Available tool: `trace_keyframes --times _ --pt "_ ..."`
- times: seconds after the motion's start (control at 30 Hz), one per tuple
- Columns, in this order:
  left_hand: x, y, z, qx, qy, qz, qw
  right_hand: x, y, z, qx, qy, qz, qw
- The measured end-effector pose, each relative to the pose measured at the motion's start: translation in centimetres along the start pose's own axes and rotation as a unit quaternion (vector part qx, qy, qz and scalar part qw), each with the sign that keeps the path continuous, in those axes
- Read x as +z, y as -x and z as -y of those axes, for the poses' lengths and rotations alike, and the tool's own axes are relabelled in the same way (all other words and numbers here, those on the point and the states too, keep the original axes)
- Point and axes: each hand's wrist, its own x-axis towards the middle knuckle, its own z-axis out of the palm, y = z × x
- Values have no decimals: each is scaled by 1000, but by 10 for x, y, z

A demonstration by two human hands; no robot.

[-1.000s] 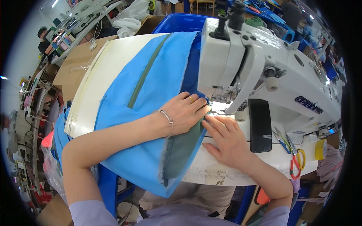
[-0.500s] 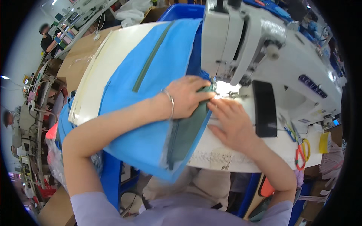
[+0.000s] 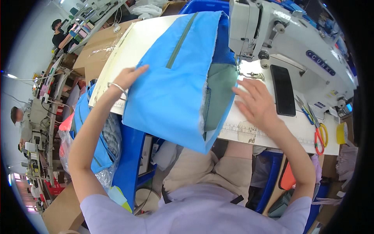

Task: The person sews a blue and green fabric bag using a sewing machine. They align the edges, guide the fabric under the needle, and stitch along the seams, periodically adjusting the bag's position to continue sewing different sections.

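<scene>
A large light-blue fabric bag piece [image 3: 167,89] lies across the sewing table, with a dark green strip [image 3: 182,41] on its top. A grey-green panel [image 3: 221,87] shows along its right side, the upper end under the needle area of the white sewing machine [image 3: 245,29]. At the fabric's left edge rests my left hand [image 3: 129,77], fingers stretched over the cloth and wearing a bracelet. My right hand [image 3: 255,99] is open, fingers spread just right of the panel, below the needle area; whether its fingertips touch the cloth I cannot tell.
Right of the needle lies a black phone [image 3: 283,89]. Scissors [image 3: 317,132] with red and yellow handles and a yellow tape roll [image 3: 342,133] sit at the table's right end. A blue bin [image 3: 204,6] stands behind; a bagged blue item [image 3: 99,144] hangs at left. People work far left.
My left hand has left the needle area and moved to the fabric's left edge. My right hand has drawn slightly away from the seam, fingers spread. The fabric's near end has swung forward.
</scene>
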Motion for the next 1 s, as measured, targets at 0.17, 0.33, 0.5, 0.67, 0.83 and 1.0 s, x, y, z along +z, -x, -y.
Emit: trace_keyframes --times 0.17,0.33,0.5,0.67,0.83,1.0 --pt "22 17 -6 58 121 41 990 3 2 55 -55 8 18 998" --pt "-46 57 -33 196 90 -111 970 -3 -1 104 82 -113 22 990" --pt "-107 178 -40 336 592 -37 732 -40 -20 142 121 -294 6 948" --pt "-124 263 40 229 474 -250 813 -45 -26 178 -19 -327 -83 941" --pt "-30 219 126 -65 492 -83 864 11 51 221 -103 -172 -41 979" --pt "18 184 109 -149 464 132 863 12 78 220 -71 -176 -43 981"
